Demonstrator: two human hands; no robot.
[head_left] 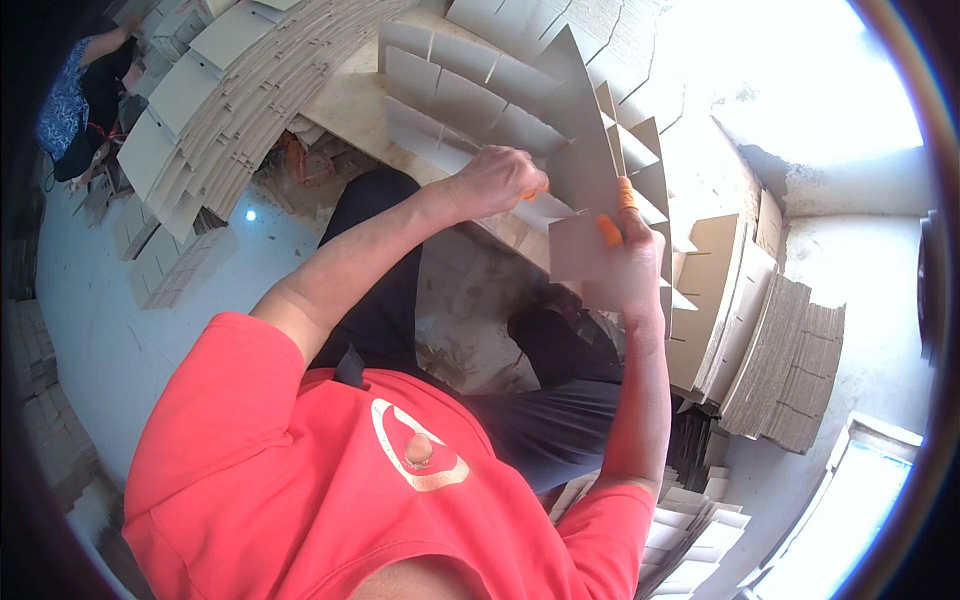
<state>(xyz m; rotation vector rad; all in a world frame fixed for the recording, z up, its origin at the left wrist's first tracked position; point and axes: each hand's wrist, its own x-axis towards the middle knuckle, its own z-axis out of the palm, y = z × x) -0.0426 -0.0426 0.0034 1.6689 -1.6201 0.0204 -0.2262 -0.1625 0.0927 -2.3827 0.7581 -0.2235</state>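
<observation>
A partly slotted-together cardboard divider (pixel 580 185) stands on the work surface in front of me, its strips crossing one another. My right hand (pixel 635 265) is closed on the right part of the divider, with orange covers on its fingers. Below that hand's fingers a cardboard strip end (pixel 580 250) sticks out to the left, slightly blurred. My left hand (pixel 498 183) is curled shut beside the near strips, an orange cover showing at a fingertip. What its fingers pinch, if anything, is hidden behind the knuckles.
Tall piles of slotted cardboard strips (pixel 270 75) stand at the upper left, with more cardboard stacks (pixel 785 360) at the right. The pale wooden board (pixel 350 100) lies under the divider. Another person (pixel 85 100) is at the far left. Loose cardboard pieces (pixel 690 530) lie at the lower right.
</observation>
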